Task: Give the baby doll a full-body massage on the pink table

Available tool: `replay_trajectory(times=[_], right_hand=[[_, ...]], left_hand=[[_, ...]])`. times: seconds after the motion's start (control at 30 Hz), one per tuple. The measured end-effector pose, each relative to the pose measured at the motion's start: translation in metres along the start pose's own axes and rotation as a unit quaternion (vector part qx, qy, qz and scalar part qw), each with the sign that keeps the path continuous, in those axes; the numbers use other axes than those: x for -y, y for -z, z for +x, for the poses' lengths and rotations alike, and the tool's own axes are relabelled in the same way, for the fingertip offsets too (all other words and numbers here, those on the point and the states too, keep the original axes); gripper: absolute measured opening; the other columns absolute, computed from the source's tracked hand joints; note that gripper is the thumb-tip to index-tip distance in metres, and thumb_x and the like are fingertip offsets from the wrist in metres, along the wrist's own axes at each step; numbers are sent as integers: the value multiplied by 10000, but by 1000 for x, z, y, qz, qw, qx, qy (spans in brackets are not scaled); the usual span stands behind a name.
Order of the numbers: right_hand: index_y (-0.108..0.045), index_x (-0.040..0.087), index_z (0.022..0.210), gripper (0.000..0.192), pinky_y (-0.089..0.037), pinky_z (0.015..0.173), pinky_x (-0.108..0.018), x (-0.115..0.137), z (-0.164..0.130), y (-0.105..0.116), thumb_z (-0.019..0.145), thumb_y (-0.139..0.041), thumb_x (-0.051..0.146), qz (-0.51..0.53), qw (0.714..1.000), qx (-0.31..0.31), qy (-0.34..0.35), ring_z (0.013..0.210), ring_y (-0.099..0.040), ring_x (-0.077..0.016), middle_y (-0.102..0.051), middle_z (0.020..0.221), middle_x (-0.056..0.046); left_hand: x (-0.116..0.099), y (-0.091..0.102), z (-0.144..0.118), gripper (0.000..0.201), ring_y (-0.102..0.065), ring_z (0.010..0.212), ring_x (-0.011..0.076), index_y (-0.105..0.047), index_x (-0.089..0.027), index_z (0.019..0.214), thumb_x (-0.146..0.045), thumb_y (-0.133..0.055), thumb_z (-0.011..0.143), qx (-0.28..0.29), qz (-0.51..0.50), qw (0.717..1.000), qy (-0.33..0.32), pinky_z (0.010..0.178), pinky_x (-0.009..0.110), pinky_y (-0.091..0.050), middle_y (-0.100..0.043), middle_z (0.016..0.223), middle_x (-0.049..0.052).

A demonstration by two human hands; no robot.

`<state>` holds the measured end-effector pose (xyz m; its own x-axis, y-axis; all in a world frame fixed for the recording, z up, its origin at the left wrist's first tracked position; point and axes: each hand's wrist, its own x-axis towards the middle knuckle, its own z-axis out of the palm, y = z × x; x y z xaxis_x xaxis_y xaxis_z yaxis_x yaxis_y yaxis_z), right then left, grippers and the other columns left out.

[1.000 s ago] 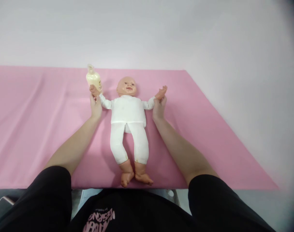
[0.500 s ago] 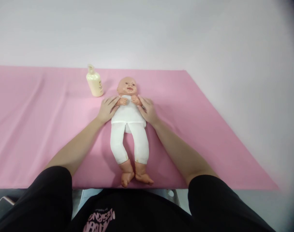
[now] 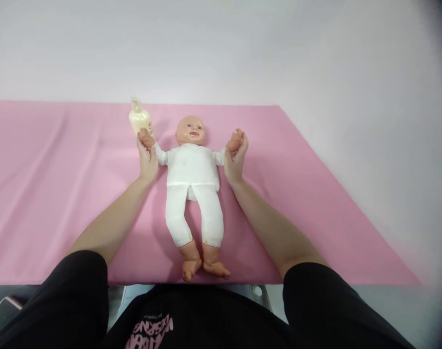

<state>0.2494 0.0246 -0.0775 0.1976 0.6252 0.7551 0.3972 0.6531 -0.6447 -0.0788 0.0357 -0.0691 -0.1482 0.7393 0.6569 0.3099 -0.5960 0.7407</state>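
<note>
Nearest me is my black shirt [image 3: 213,320] with its pink lettering, and just past it the edge of the pink cloth [image 3: 297,232], where the baby doll [image 3: 193,165] lies on its back, feet towards me and head away. Its bare feet are an orange-tan, darker than the head, and turn outward a little close to the cloth's edge. The white trousers bow slightly at the knees, with yellowish marks near the cuffs; above them sits a plain white top, a flap of white showing below its hem. Both the doll's arms are spread out sideways: my left hand [image 3: 148,162] is closed around the one on my left near its wrist, my right hand [image 3: 235,164] around the other. Beyond the top, the bald head is pale and glossy, catching bright spots of light. Partly behind the doll's hand on my left stands a cream pump bottle [image 3: 139,118], and farthest off is a plain whitish surface [image 3: 221,48].
</note>
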Motion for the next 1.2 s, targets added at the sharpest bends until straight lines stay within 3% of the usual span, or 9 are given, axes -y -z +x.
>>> replay_trajectory(times=[0.17,0.27,0.4,0.57,0.7,0.9,1.03,1.2], right_hand=[[-100,310,1636,720,-249,1298,-693,-27,5,3,1019,-456,414,53,995,-70,-52,1626,-294,-302,-231,1708,-146],[-169,313,1626,690,-288,1299,-654,-25,3,3,1013,-475,400,51,996,-62,-46,1603,-348,-278,-286,1695,-135],[-337,294,1588,635,-359,1289,-580,0,-2,2,1000,-546,411,35,999,22,-10,1540,-445,-268,-455,1632,-117],[-565,293,1469,490,-434,1222,-552,31,-5,0,980,-534,296,-61,983,163,66,1351,-600,-285,-667,1443,-84],[-616,289,1440,505,-460,1182,-559,41,-4,0,948,-513,231,-102,966,228,73,1283,-624,-295,-706,1378,-75],[-527,283,1504,507,-432,1226,-565,33,-5,1,1001,-499,342,-69,982,166,53,1375,-589,-293,-647,1470,-104],[-371,266,1576,601,-374,1278,-576,15,-5,1,1022,-507,454,-19,996,84,7,1509,-478,-282,-511,1589,-140],[-121,278,1643,738,-328,1285,-626,-26,-1,0,1005,-477,388,29,999,-21,-24,1592,-358,-276,-272,1698,-161]], left_hand=[[11,1,6,900,-240,1646,279,-155,-322,1648,-792,-480,953,-51,-18,998,35,1348,488,-248,-175,1779,107],[5,0,3,870,-297,1623,291,-202,-304,1650,-778,-462,969,-14,3,1000,12,1329,501,-274,-234,1760,127],[-12,-3,-5,752,-371,1576,308,-304,-244,1639,-680,-410,1036,96,76,990,-67,1311,507,-271,-407,1674,161],[-30,-10,-11,588,-552,1386,334,-530,-209,1536,-530,-345,1080,236,203,942,-128,1217,536,-365,-613,1491,166],[-33,-13,-11,543,-564,1354,324,-552,-214,1530,-438,-345,1081,268,229,927,-131,1198,530,-373,-617,1489,160],[-28,-8,-11,670,-521,1430,339,-478,-190,1552,-626,-353,1060,191,174,961,-100,1242,548,-353,-586,1511,196],[-20,-4,-7,762,-358,1589,301,-274,-251,1640,-693,-403,1033,94,70,992,-43,1319,515,-267,-384,1687,171],[11,0,5,738,-233,1652,249,-149,-295,1651,-598,-458,1052,-24,-11,996,80,1344,468,-259,-207,1775,124]])
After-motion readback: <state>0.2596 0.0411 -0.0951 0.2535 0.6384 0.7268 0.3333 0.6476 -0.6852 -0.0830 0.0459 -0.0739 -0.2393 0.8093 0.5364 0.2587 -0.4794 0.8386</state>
